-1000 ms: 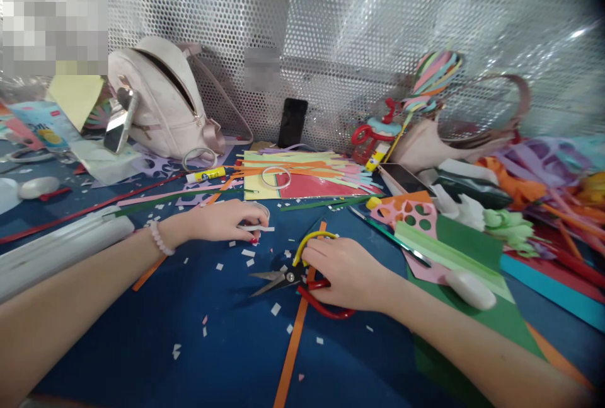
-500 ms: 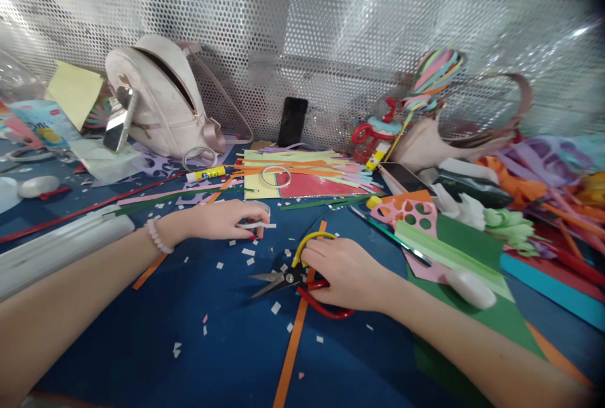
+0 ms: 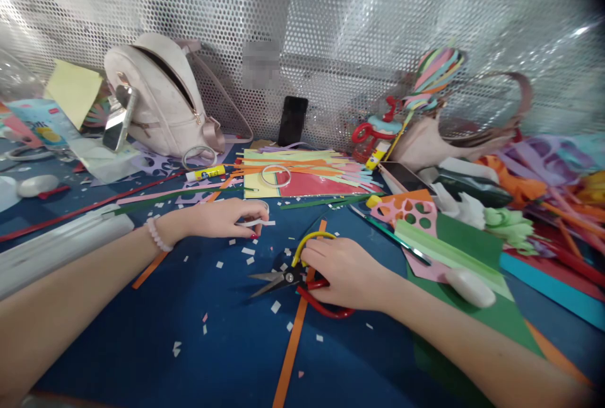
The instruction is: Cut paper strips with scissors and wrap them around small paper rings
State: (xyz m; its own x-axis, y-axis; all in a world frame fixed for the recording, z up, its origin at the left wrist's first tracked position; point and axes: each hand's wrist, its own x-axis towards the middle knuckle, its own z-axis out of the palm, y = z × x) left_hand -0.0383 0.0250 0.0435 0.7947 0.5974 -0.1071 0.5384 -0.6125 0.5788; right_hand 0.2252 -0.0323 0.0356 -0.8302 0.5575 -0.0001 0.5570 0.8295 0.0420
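The scissors [image 3: 295,275], one yellow and one red loop, lie gripped by the right hand [image 3: 347,272]; blades point to 9 o'clock. The left hand [image 3: 222,219] pinches a white strip [image 3: 259,223].

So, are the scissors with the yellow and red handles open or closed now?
Slightly open. The scissors with yellow and red handles lie flat on the blue table; their steel blades part into a narrow V, the handles spread under the right hand.
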